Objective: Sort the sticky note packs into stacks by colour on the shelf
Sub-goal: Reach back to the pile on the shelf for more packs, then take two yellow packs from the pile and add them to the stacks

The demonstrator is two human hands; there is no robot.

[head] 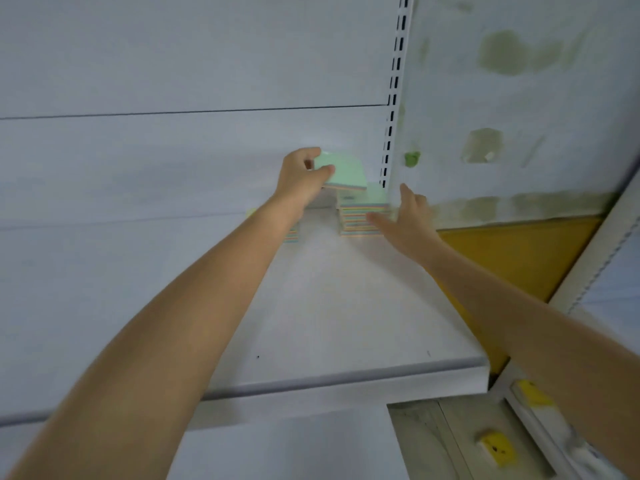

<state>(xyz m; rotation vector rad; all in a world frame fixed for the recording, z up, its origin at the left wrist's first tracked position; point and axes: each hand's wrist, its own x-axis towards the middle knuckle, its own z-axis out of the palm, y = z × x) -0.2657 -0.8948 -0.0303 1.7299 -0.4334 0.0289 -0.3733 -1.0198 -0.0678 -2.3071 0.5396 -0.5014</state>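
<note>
My left hand [302,176] grips a green-topped sticky note pack [346,173] and holds it in the air, just above and left of a tall stack of packs [360,216] with rainbow-striped edges at the back right corner of the white shelf [346,323]. My right hand [403,216] rests against the right side of that stack, fingers spread, holding nothing. A second, lower stack [292,233] stands to the left, mostly hidden behind my left forearm.
A slotted white upright [391,109] runs up behind the tall stack. A stained wall [519,116] and a yellow panel [512,258] lie to the right. Below right, yellow tags [497,446] sit on a lower fixture.
</note>
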